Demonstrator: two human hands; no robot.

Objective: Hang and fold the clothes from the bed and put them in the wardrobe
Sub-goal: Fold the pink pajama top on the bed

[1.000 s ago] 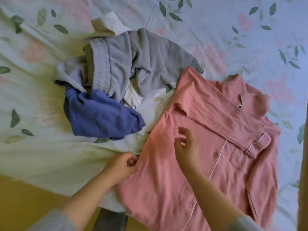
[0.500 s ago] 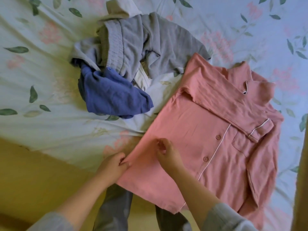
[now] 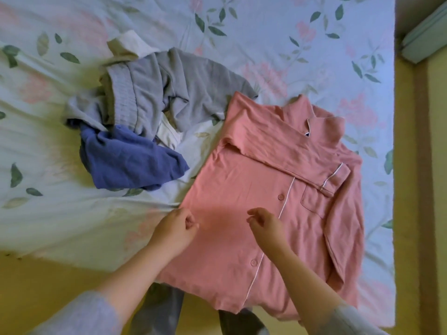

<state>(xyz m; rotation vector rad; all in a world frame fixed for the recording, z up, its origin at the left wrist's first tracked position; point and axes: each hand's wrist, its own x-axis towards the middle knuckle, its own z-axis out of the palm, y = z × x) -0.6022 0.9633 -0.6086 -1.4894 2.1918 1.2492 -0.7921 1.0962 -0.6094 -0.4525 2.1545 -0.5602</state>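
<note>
Watching the pink shirt (image 3: 242, 184) lying flat on the bed (image 3: 314, 44) at four o'clock, I am seeing the left hand (image 3: 177, 228) curling at its eight-o'clock edge, grip unclear; the right hand (image 3: 263, 223) is hovering loosely curled, holding nothing.

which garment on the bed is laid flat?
The pink button shirt, spread flat with a sleeve folded across its front. The grey garment and blue garment lie bunched in a heap beside it.

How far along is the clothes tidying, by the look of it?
Early. Done: one sleeve of the pink shirt is folded across its chest. In hand: the left hand and right hand are at that shirt, grip unclear. Left: the grey garment and blue garment lie crumpled on the bed, unfolded; no wardrobe shows.
</note>
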